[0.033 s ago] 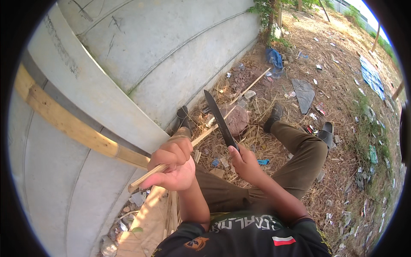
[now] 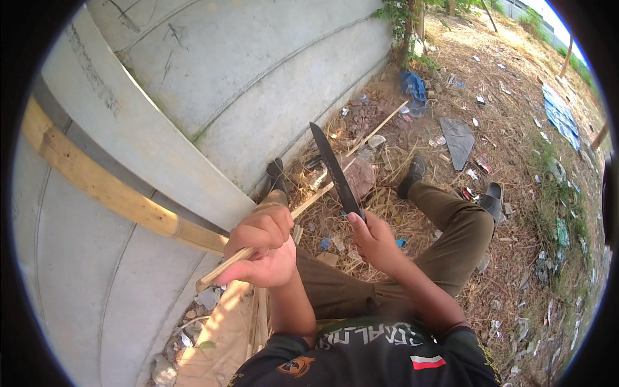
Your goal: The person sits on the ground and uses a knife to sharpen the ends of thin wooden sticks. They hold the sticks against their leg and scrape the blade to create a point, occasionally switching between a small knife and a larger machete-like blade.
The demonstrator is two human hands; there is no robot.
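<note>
My left hand (image 2: 263,248) is closed around a long, pale bamboo strip (image 2: 314,199). One end of the strip sticks out past my thumb, and the rest slants away to the far right. In my right hand (image 2: 376,244), the fingers are wrapped round the grip of a dark machete (image 2: 334,169). Its blade points up and to the left, crossing in front of the strip; whether the two touch I cannot tell. A reddish rock (image 2: 363,177) lies between my feet, partly hidden behind the blade.
A thick bamboo pole (image 2: 109,184) runs along the grey panel wall (image 2: 258,71) at my left. Wood pieces (image 2: 222,326) lie beside my left hip. Dry straw and litter cover the ground, with a blue plastic bag (image 2: 413,87) and a dark grey sheet (image 2: 457,142) farther off.
My right hand has shifted slightly up and to the right, and the machete's tip sits higher. The left hand and the strip have barely moved.
</note>
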